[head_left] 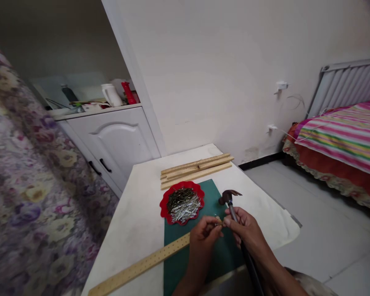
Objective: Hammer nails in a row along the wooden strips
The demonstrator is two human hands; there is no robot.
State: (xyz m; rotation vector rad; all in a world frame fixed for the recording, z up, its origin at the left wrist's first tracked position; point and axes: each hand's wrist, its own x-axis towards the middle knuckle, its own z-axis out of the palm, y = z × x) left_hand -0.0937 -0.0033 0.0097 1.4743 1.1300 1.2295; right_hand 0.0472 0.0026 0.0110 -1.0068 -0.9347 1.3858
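Observation:
My right hand (248, 232) is wrapped round the shaft of a claw hammer (227, 197), its head up and its dark handle pointing down towards me. My left hand (205, 232) pinches a small thin nail (218, 224) between thumb and fingers. The right fingertips meet the left ones close by that nail. Beneath the left hand lies a long wooden strip (151, 260) dotted with rows of small marks; its far end is hidden by the hand. Just beyond the hands, a red scalloped dish (164, 205) holds dark nails (180, 199) and silver nails (186, 209).
A green mat (175, 271) lies on the white table (120, 234). Several wooden strips (197, 168) rest at the table's far side, near the wall. A floral curtain (49, 213) hangs at left, beside a white cabinet (120, 144). A bed (342, 139) stands at right.

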